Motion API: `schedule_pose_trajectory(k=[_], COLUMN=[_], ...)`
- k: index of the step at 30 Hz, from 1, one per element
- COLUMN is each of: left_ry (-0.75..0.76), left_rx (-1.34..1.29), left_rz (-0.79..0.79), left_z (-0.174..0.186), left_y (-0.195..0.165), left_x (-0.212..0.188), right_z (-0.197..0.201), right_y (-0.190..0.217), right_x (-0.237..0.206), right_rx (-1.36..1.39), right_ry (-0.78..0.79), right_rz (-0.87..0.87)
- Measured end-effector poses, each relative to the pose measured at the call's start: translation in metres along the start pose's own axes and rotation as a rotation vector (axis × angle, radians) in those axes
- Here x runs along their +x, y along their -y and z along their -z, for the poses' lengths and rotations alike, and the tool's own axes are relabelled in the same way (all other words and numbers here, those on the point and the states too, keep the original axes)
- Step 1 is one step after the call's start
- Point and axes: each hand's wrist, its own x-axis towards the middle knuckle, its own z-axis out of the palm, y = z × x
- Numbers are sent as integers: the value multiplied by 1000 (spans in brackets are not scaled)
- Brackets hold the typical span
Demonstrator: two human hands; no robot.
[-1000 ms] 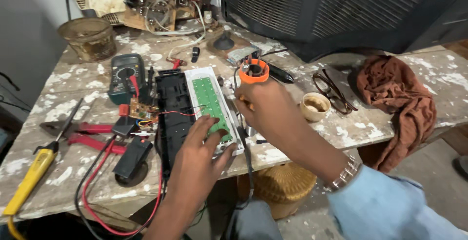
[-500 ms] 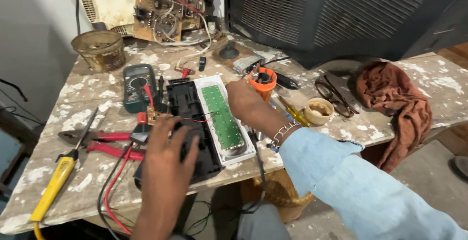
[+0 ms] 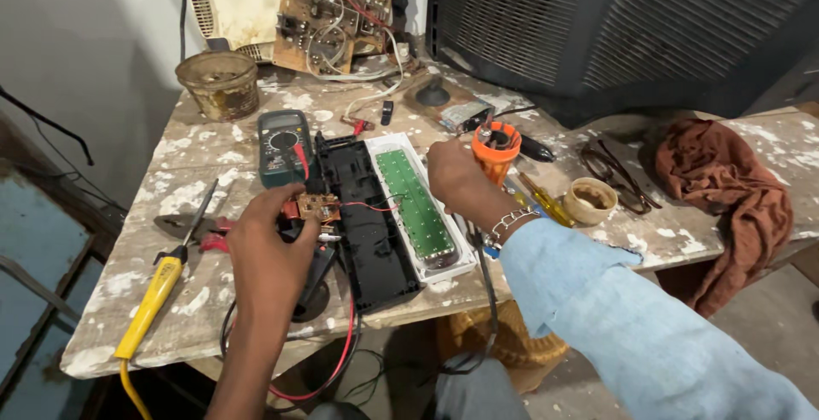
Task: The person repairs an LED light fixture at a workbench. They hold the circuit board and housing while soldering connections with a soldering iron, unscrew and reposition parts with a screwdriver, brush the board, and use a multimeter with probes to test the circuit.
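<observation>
— What's around my hands?
— My left hand (image 3: 271, 248) pinches the small circuit board (image 3: 319, 208) beside the black case (image 3: 365, 220). My right hand (image 3: 456, 179) grips the orange tool (image 3: 495, 150); green board (image 3: 416, 202) between.

We are in an electronics repair workshop: paint-spattered table (image 3: 213, 151), multimeter (image 3: 282, 145), bare circuit boards (image 3: 328, 15), soldering iron (image 3: 153, 296).

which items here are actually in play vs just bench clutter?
In play:
left hand holding small circuit board
black housing
green LED panel
right hand by orange soldering tool

Lying about:
multimeter
yellow screwdriver
brown cloth
rusty tin
</observation>
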Motion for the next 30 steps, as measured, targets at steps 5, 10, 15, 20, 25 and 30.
schedule_pose_trajectory(k=[5,10,15,20,25,30], left_ry=[63,62,65,45,97,143], left_rx=[-97,-203,-390,-619,-621,-750], left_rz=[248,300,445,477,498,444], left_z=[-2,-5,-16,-24,-21,-18], left_y=[9,19,32,42,41,41], left_x=[4,5,1,0,-5,-7], right_z=[1,18,37,41,18,1], right_y=[-11,-1,22,53,64,61], right_x=[4,-4,-53,-93,-115,-111], right_rx=[18,-51,-4,195,423,390], right_ry=[-92,-60,-376,-585,-435,-407], right_rz=[27,25,292,635,684,650])
